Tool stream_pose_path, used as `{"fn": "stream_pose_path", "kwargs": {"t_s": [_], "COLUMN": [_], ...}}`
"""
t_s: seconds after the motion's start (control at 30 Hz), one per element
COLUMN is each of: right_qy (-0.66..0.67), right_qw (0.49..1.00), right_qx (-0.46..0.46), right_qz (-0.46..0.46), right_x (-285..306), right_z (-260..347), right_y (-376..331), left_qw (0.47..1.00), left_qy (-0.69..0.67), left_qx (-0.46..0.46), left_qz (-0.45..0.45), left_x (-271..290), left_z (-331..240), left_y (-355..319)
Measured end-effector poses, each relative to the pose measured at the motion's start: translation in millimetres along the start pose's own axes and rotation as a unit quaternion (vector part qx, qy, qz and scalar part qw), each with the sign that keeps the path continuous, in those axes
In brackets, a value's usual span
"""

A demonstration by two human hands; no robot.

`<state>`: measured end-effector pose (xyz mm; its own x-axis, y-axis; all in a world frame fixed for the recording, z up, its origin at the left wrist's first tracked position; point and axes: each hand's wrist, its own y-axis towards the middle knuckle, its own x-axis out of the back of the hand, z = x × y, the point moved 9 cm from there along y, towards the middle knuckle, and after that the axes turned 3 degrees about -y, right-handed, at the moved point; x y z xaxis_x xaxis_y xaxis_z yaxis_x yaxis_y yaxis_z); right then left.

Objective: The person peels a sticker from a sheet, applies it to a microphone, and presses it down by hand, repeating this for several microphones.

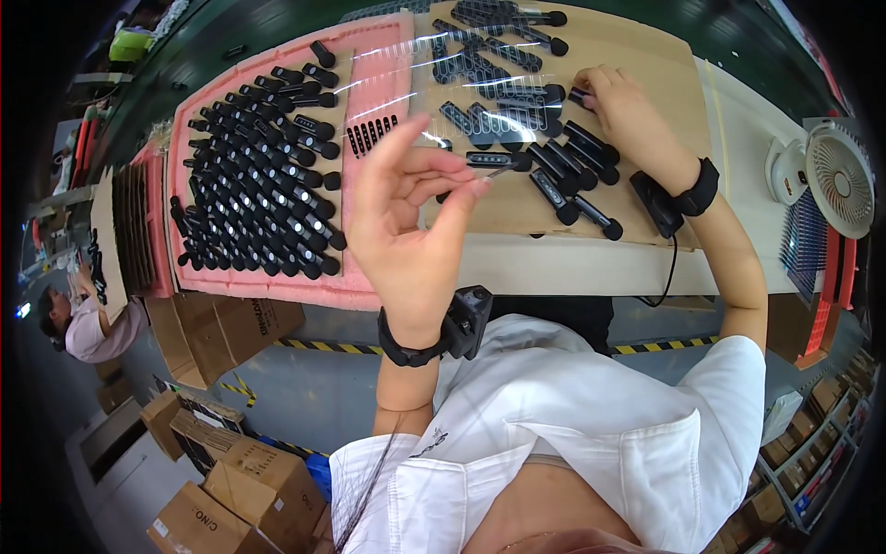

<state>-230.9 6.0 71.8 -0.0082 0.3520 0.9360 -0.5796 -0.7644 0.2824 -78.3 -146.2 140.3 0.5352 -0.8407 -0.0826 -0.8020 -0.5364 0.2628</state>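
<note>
My left hand (411,208) is closed, thumb and fingers pinching a thin metallic tool (496,173) that looks like tweezers. Its tip points toward a black handheld microphone (489,160) lying on the brown board. Further right, my right hand (623,115) has its fingers closed on a small black microphone (579,95), mostly covered by the fingers. Between the hands several black microphones (551,166) lie loosely. A clear plastic sheet (397,78) with black oval stickers spreads over others behind. A group of dark stickers (372,137) shows by my left fingertips.
At the left, a pink foam tray (318,288) carries dense rows of black microphones (263,175). A black corded device (657,203) lies beside my right wrist. A white fan (838,175) stands far right. Another person (101,323) works far left; cardboard boxes (263,489) stand below.
</note>
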Motion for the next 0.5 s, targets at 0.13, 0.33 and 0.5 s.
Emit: {"fn": "stream_pose_path", "kwargs": {"t_s": [0.13, 0.33, 0.5], "right_qy": [-0.022, 0.123, 0.278], "right_qw": [1.0, 0.99, 0.953], "right_qx": [-0.016, -0.06, -0.117], "right_qz": [0.002, -0.042, -0.013], "right_x": [-3.0, 26.0, 63.4], "right_z": [-3.1, -9.8, 24.5], "right_y": [-3.3, 0.1, -4.4], "left_qw": [1.0, 0.999, 0.988], "left_qy": [-0.005, -0.034, -0.126], "left_qx": [0.005, 0.007, 0.081], "left_qz": [0.014, 0.019, 0.047], "left_x": [-2.5, -2.7, -11.8], "left_z": [0.0, -1.0, 1.0], "left_y": [-3.0, -3.0, -3.1]}}
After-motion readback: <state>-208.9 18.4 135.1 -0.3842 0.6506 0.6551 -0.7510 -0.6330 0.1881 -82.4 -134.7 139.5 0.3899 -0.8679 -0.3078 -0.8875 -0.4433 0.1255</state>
